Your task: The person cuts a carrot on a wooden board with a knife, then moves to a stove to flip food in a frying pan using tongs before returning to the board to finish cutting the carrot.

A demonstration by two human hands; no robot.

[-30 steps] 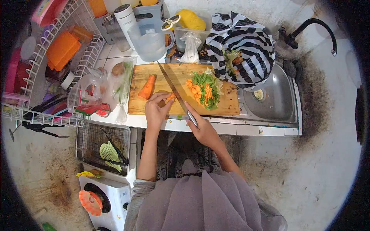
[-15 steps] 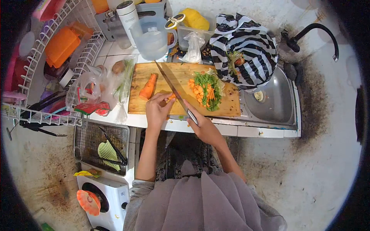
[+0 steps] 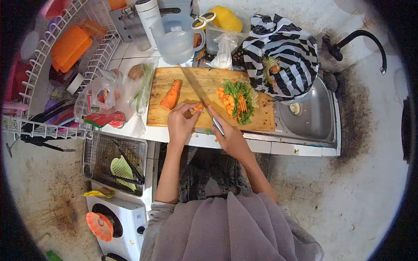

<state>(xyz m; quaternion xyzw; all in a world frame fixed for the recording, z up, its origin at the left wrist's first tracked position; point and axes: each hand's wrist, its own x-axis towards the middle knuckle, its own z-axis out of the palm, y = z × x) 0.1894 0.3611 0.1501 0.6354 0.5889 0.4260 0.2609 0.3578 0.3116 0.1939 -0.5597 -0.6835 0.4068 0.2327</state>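
Observation:
My right hand is closed around the handle of a long knife, whose blade slants up and left over the wooden cutting board. Between the fingertips of my left hand is a small piece of carrot, close beside the blade near the board's front edge. A larger peeled carrot lies on the board to the left. To the right of the knife sit sliced carrots and a heap of chopped green leaves.
A striped plastic bag with scraps stands beside the sink. Behind the board are a clear jug and a small white bag. Plastic bags of vegetables lie left, near the dish rack.
The view has shifted slightly. The knife blade stands a little steeper and is motion-blurred, and the carrot piece in my left hand shows more clearly.

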